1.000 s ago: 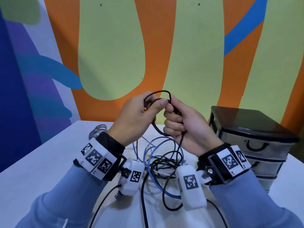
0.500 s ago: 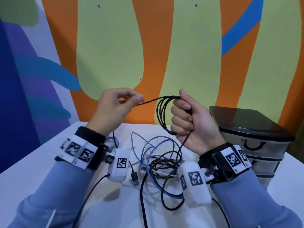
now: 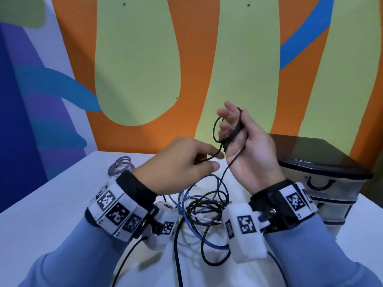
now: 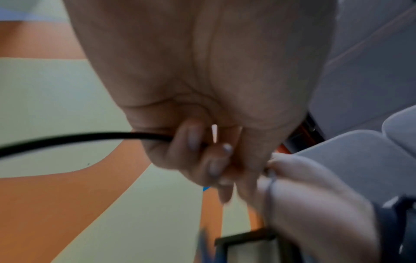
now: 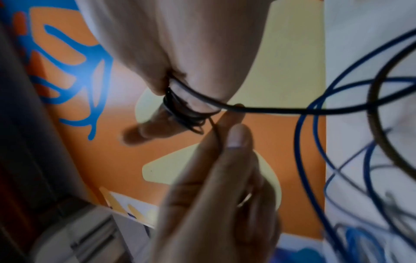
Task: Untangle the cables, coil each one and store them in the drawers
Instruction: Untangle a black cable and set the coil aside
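A thin black cable (image 3: 215,129) is wound in a small coil round the fingers of my right hand (image 3: 248,150), which is raised palm toward me with the thumb pressing the coil. In the right wrist view the coil (image 5: 184,113) shows wrapped round those fingers. My left hand (image 3: 214,160) pinches the same cable just below the coil, close to the right palm; the left wrist view shows the cable (image 4: 90,137) running out from its fingertips. The cable's free length drops into a tangle (image 3: 207,206) of black, braided and blue cables (image 3: 192,230) on the white table (image 3: 51,204).
A black-topped drawer unit (image 3: 323,168) with shut translucent drawers stands at the right of the table. A coiled pale purple cable (image 3: 122,164) lies at the back left. A painted wall rises right behind the table.
My left hand swung from up left back down to the right palm, carrying the cable round. The right hand turned palm toward me and its fingers spread out.
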{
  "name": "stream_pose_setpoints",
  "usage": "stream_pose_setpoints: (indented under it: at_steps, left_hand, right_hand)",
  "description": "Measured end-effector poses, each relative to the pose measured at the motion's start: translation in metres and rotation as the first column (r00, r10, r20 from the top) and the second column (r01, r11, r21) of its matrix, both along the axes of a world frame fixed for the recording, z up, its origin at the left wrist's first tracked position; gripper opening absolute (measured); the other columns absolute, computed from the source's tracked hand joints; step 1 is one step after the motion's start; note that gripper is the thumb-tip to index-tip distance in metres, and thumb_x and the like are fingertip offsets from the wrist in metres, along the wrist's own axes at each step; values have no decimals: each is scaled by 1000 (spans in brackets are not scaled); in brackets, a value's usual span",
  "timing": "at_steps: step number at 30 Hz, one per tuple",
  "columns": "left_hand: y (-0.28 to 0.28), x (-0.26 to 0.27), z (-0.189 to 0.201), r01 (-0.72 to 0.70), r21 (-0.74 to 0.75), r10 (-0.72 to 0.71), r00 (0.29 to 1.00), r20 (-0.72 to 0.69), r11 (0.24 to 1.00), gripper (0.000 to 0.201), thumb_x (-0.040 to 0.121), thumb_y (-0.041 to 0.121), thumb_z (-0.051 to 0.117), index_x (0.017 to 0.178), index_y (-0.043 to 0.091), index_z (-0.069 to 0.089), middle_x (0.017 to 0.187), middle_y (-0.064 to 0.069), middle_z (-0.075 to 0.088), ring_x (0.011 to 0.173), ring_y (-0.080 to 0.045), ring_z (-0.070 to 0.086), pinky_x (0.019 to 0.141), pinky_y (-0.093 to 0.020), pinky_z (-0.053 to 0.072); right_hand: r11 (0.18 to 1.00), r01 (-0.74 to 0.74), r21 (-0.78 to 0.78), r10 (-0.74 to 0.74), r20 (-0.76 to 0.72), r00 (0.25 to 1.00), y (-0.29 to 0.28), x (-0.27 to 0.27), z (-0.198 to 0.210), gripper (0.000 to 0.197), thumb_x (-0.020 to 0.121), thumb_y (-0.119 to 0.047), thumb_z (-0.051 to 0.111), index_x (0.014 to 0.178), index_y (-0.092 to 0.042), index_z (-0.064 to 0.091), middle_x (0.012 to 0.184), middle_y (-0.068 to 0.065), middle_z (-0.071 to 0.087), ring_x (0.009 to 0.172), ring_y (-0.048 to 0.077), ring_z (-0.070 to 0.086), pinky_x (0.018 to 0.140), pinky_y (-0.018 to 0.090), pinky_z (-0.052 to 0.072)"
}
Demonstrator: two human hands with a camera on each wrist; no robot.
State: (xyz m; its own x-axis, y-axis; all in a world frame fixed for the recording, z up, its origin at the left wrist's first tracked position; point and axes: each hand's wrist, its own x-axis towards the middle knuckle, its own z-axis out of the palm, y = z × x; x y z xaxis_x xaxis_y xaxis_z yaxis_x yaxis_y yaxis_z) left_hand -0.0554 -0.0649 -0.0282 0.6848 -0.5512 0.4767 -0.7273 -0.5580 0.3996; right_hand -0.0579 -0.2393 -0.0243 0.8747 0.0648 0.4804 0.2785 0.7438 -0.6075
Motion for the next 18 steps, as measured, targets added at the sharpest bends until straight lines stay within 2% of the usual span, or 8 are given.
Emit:
stream_pose_setpoints:
  at_steps: [3, 5, 6, 8, 11, 14, 16, 18]
  left_hand:
    - [8, -9, 8, 47, -15, -46, 998, 52, 999, 14, 101, 32, 71, 101, 23, 81, 56, -3, 46, 53, -11, 36, 52, -20, 25]
    - [14, -11, 13, 55, -106, -45, 994, 96, 993, 9, 97, 28, 77, 96, 21, 83, 54, 6, 50, 52, -10, 41, 54, -24, 32]
    - [17, -11, 15, 81, -193, -67, 995, 79, 978, 5, 94, 24, 80, 96, 19, 83, 57, 11, 59, 53, -12, 51, 56, -29, 41]
    - [23, -9, 19, 121, -379, -123, 992, 20, 917, 9, 88, 13, 84, 95, 9, 81, 74, -3, 77, 68, -29, 70, 68, -40, 56]
    - [34, 0, 19, 128, -496, -150, 989, -5, 859, 15, 86, 9, 84, 98, 2, 78, 84, -20, 76, 76, -32, 71, 75, -46, 56]
    - [34, 10, 13, 120, -509, -148, 989, -14, 852, 18, 92, 17, 81, 109, 11, 79, 91, -19, 73, 81, -25, 64, 79, -44, 52]
    - [26, 12, 9, 123, -457, -150, 988, -22, 881, 22, 99, 35, 73, 113, 19, 78, 93, -5, 75, 83, -27, 65, 79, -51, 54]
    - [13, 8, 4, 123, -391, -158, 986, -58, 912, 31, 100, 53, 62, 111, 26, 72, 101, 7, 79, 98, -23, 73, 93, -56, 56]
  right_hand:
    - [900, 322, -294, -299, 123, 946, 10, -1, -2, 36, 115, -24, 33, 142, -5, 47, 90, 14, 77, 78, 22, 75, 69, 26, 57]
    - [676, 502, -539, -443, 247, 862, 14, 0, -6, 31, 115, -25, 33, 135, -14, 53, 79, 5, 73, 69, 15, 70, 66, 28, 55]
    - [563, 530, -634, -454, 299, 839, 16, 1, -9, 28, 115, -26, 35, 128, -16, 57, 73, 5, 69, 62, 16, 66, 63, 30, 53]
    - [476, 429, -768, -341, 289, 895, 18, 1, -13, 26, 113, -24, 39, 103, -10, 59, 58, 7, 57, 45, 20, 50, 50, 31, 42]
    - [613, 154, -775, -129, 95, 987, 16, -4, -11, 33, 111, -27, 43, 91, -6, 57, 52, -2, 27, 45, 12, 18, 42, 22, 18]
    - [730, -35, -682, 19, -31, 999, 13, -9, -5, 38, 110, -36, 42, 78, -17, 46, 58, -5, 19, 46, 9, 11, 43, 22, 8]
    - [795, -124, -594, 90, -87, 992, 13, -13, -5, 38, 106, -37, 45, 73, -22, 35, 55, -7, 18, 43, 8, 9, 43, 25, 4]
    - [856, -184, -483, 137, -131, 982, 13, -14, -5, 37, 101, -34, 48, 73, -24, 26, 51, -8, 17, 41, 8, 6, 40, 24, 4]
